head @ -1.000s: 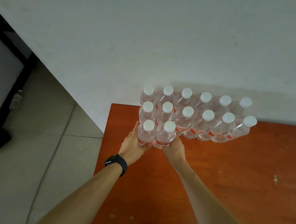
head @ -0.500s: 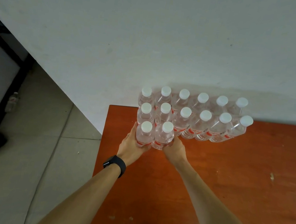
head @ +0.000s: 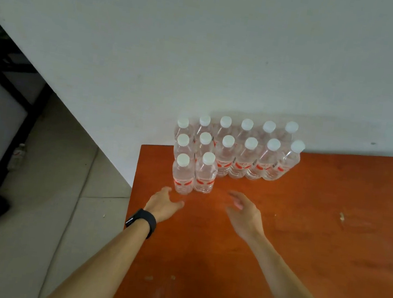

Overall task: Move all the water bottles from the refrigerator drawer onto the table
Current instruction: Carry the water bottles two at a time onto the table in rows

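Fourteen clear water bottles (head: 246, 160) with white caps and red labels stand upright on the far left corner of the orange-brown table (head: 314, 252), packed close together against the white wall (head: 203, 49): six in the far row, six in the middle row, and the two nearest bottles (head: 205, 175) at the left end. The left hand (head: 163, 203), with a black watch (head: 142, 221) on its wrist, hovers just near of them, fingers loose and empty. The right hand (head: 244, 214) hovers beside it, fingers spread, holding nothing.
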Demonstrator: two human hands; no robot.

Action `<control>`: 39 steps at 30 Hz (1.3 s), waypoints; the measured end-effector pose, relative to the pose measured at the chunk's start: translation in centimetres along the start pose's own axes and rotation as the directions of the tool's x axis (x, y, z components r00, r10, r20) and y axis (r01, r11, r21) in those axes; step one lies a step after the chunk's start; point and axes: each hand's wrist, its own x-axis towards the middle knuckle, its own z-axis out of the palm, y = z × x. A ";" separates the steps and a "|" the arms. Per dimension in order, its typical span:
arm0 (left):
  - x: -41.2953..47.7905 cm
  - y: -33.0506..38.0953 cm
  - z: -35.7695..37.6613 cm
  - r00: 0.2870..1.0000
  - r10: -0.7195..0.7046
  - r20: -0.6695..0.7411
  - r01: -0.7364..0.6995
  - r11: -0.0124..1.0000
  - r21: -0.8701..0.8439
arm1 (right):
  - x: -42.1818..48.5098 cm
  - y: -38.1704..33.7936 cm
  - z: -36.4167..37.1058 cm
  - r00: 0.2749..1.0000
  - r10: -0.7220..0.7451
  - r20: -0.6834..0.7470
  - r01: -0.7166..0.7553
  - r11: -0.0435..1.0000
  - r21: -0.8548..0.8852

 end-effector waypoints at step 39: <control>-66.7 40.0 77.0 -0.381 0.578 0.722 -0.875 -0.477 -0.081 | -74.8 54.7 -48.1 0.040 0.353 -0.935 -0.483 0.825 0.292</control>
